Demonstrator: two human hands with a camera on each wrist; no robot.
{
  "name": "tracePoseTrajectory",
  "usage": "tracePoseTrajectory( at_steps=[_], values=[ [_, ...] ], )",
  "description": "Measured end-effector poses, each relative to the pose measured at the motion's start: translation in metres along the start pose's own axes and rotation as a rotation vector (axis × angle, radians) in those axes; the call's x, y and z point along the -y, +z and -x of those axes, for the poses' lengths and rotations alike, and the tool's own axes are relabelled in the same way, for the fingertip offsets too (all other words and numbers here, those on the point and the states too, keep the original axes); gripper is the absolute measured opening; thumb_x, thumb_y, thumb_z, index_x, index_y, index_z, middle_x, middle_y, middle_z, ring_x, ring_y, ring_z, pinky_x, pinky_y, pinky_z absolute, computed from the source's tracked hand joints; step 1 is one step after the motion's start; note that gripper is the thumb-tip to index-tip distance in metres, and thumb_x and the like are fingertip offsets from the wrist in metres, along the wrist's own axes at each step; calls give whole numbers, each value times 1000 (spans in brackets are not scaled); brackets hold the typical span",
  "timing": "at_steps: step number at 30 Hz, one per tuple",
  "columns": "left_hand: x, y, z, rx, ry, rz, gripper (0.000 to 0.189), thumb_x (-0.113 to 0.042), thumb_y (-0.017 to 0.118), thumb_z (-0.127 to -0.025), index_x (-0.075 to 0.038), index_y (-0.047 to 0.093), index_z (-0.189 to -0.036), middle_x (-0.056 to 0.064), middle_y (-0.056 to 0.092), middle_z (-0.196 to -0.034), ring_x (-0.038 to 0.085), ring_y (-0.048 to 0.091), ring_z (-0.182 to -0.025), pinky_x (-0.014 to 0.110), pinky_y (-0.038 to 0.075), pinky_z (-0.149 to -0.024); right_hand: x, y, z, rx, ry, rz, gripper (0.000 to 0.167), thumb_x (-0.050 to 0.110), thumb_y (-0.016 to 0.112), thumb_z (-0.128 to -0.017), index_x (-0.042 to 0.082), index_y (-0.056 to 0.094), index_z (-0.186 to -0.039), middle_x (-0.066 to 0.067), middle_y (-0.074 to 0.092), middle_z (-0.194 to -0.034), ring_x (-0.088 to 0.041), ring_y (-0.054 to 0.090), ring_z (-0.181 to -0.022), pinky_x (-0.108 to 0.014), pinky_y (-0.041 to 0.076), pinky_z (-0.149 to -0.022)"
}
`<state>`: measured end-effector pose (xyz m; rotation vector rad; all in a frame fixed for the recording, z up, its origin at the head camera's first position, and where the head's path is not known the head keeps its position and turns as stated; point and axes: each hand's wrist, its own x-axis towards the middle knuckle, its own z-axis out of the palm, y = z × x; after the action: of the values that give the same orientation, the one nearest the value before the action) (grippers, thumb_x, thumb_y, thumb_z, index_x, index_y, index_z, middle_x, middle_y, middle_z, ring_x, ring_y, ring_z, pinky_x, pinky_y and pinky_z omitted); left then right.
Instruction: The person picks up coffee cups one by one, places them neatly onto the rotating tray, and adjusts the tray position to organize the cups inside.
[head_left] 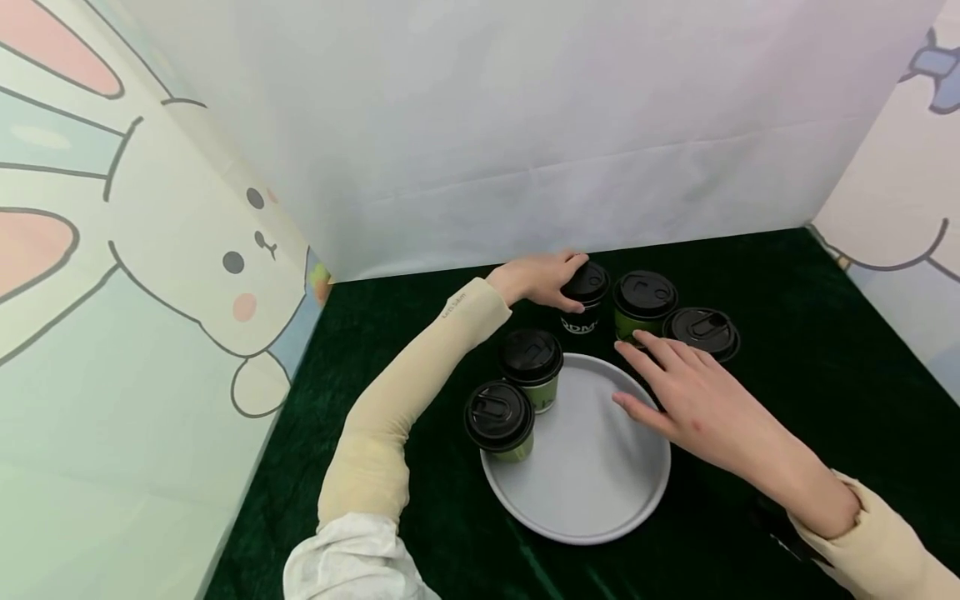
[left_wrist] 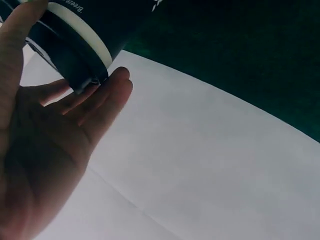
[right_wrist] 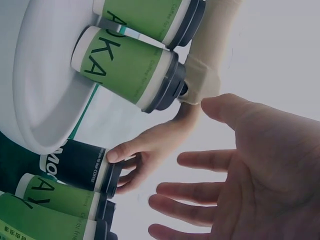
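A dark coffee cup (head_left: pixel 582 320) with a black lid stands beyond the round grey tray (head_left: pixel 588 492). My left hand (head_left: pixel 536 279) grips it near the lid, thumb on the near side and fingers behind. In the left wrist view the dark cup (left_wrist: pixel 90 30) lies between thumb and fingers. Two green lidded coffee cups, one nearer (head_left: pixel 501 421) and one farther (head_left: pixel 532 367), stand on the tray's left side. My right hand (head_left: pixel 693 404) hovers over the tray's right edge, fingers spread and holding nothing. Its fingertips overlap a green cup (head_left: pixel 643 302) in the head view.
Another black-lidded green cup (head_left: pixel 703 333) stands to the right of the dark one, partly hidden behind my right hand. Dark green cloth (head_left: pixel 810 350) covers the table. A white wall sheet (head_left: pixel 525 150) rises at the back, with rabbit-printed panels (head_left: pixel 187 217) at the sides.
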<state>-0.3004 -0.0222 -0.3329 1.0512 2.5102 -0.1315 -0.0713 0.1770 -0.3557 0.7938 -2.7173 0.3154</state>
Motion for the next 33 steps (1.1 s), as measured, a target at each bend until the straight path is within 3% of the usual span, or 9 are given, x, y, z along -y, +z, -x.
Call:
tracePoseTrajectory(
  at_steps=[5,11,20,29,33],
  values=[
    [2,3,1,-36,35,-2,94,-57,58,-95,-16,6,-163,8,15,-166,21,44,-138,37,41,-108,-3,2,-2,-20,6,2,65,43,69,-93,6,53,-143,-24,51,-143,-42,54,-124,-61,45,-96],
    [8,-4,14,-102,100,43,90,-49,62,-95,-17,11,-162,10,22,-161,19,45,-133,35,41,-106,-5,4,-1,-22,17,-4,66,43,70,-92,6,52,-144,-24,51,-143,-42,53,-124,-61,45,-96],
    [13,-17,50,-310,161,53,89,-48,67,-91,-15,22,-160,11,33,-154,20,49,-126,35,43,-103,-7,6,-2,-22,21,-14,67,43,70,-93,7,51,-146,-24,49,-145,-43,52,-126,-62,43,-97],
    [-1,-14,98,-554,262,21,85,-47,68,-88,-14,31,-156,12,37,-148,22,49,-123,34,45,-101,-11,7,-7,-81,-17,5,69,44,71,-91,7,51,-145,-25,42,-150,-45,48,-126,-64,42,-95],
    [-9,-10,113,-685,337,-19,83,-46,69,-87,-11,35,-154,14,39,-145,24,48,-123,35,43,-103,-12,8,-11,-83,-14,4,68,45,68,-92,7,50,-146,-25,40,-152,-45,45,-129,-65,40,-97]
  ],
)
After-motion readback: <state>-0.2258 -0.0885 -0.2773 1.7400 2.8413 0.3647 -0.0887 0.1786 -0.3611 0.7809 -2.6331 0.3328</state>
